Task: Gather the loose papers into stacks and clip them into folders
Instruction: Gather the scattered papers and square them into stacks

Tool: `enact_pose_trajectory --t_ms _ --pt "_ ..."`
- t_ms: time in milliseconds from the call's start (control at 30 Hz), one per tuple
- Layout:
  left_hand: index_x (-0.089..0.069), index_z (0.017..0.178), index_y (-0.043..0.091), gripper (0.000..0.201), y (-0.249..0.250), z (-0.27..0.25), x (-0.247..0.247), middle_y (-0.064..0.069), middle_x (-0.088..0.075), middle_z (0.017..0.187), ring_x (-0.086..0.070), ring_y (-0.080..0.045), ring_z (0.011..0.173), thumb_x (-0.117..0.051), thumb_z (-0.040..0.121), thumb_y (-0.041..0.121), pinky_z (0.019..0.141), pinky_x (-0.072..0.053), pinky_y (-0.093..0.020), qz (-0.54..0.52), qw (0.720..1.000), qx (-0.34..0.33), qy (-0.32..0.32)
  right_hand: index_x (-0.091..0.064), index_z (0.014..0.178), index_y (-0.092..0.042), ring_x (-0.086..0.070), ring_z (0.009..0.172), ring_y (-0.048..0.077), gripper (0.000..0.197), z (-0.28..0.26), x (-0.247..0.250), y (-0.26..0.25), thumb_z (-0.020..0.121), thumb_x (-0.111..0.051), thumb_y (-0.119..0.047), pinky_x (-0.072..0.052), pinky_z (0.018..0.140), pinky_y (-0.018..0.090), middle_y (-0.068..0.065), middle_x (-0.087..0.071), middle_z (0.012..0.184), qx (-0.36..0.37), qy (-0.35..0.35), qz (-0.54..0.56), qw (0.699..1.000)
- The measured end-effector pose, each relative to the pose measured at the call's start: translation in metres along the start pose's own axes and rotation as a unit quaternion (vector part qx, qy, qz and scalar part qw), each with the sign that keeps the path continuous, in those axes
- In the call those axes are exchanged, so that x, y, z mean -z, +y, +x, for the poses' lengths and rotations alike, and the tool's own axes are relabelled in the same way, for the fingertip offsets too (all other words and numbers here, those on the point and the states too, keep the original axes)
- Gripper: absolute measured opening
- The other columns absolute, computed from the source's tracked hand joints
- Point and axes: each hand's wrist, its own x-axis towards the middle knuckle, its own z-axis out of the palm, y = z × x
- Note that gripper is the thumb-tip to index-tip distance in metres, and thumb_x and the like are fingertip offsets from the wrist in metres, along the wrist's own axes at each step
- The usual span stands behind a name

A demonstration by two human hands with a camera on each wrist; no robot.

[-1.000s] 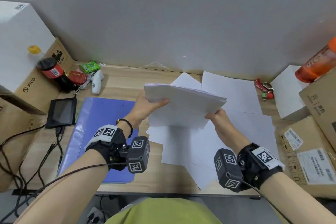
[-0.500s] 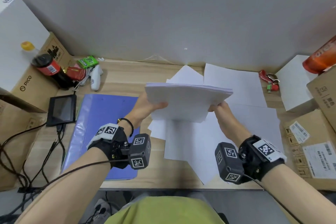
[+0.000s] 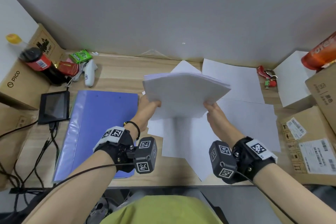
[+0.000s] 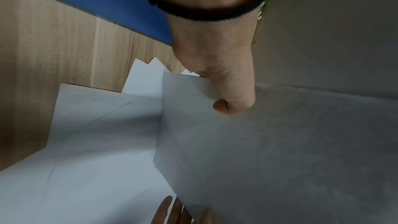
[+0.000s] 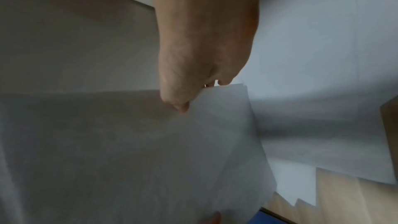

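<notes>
Both my hands hold the paper stack (image 3: 183, 94) up off the worktop (image 3: 118, 71), just right of the blue folder (image 3: 98, 132): left hand (image 3: 148, 109) pinching the left edge, right hand (image 3: 215, 116) the right. Sheet edges look fanned. Risk: thumb-only pinches could let sheets slide out onto the loose papers (image 3: 241, 120) beneath.

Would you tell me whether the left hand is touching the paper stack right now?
Touching. The left wrist view shows the left hand with its thumb pressed on top of the paper stack, pinching its corner.
</notes>
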Motion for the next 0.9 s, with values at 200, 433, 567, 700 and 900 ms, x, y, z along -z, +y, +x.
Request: enact_pose_trajectory --t_ms 200,433,567,700,900 --pt "-0.062 0.11 0.008 0.037 0.022 0.002 -0.002 -0.003 -0.071 0.103 -0.064 -0.016 0.085 -0.055 0.074 0.003 0.069 -0.051 -0.026 -0.028 0.999 -0.025 -0.002 -0.036 0.144 -0.032 -0.039 0.135 0.007 0.047 0.004 0.002 -0.016 0.098 -0.042 -0.03 -0.027 0.115 0.034 -0.016 -0.046 0.144 0.062 0.0 -0.005 0.998" --pt "-0.059 0.111 0.015 0.04 -0.024 -0.004 0.016 0.003 -0.067 0.106 -0.061 -0.021 0.105 -0.045 0.079 -0.005 0.088 -0.049 -0.033 0.052 0.997 0.037 -0.054 -0.04 0.139 -0.029 -0.044 0.122 0.002 0.046 -0.019 0.006 0.014 0.098 -0.038 -0.009 -0.026 0.101 0.024 -0.02 -0.052 0.128 -0.001 -0.033 -0.07 0.997" --pt "-0.053 0.123 0.019 0.04 -0.031 -0.011 0.013 0.005 -0.064 0.117 -0.058 -0.017 0.113 -0.038 0.092 0.001 0.085 -0.048 -0.025 0.055 0.995 0.047 -0.065 -0.034 0.143 -0.031 -0.038 0.128 0.003 0.045 -0.018 0.005 0.02 0.102 -0.031 -0.012 -0.024 0.099 0.023 -0.018 -0.045 0.138 -0.007 -0.039 -0.086 0.995" --pt "-0.055 0.117 0.017 0.036 0.013 -0.009 0.003 0.001 -0.065 0.111 -0.06 -0.018 0.107 -0.033 0.091 0.004 0.083 -0.049 -0.026 0.044 0.998 -0.01 -0.039 -0.038 0.143 -0.028 -0.047 0.13 0.011 0.047 -0.003 0.004 -0.011 0.101 -0.032 -0.009 -0.037 0.108 0.032 -0.009 -0.051 0.141 0.073 0.0 -0.053 0.996" --pt "-0.06 0.094 0.025 0.038 0.059 -0.012 0.008 0.008 -0.067 0.094 -0.061 -0.006 0.083 -0.037 0.084 -0.004 0.073 -0.048 -0.02 -0.019 0.995 -0.095 -0.021 -0.052 0.119 -0.034 -0.06 0.104 -0.004 0.039 -0.019 0.002 -0.052 0.097 -0.04 -0.004 -0.046 0.08 0.012 -0.019 -0.063 0.115 0.123 0.022 0.005 0.992"
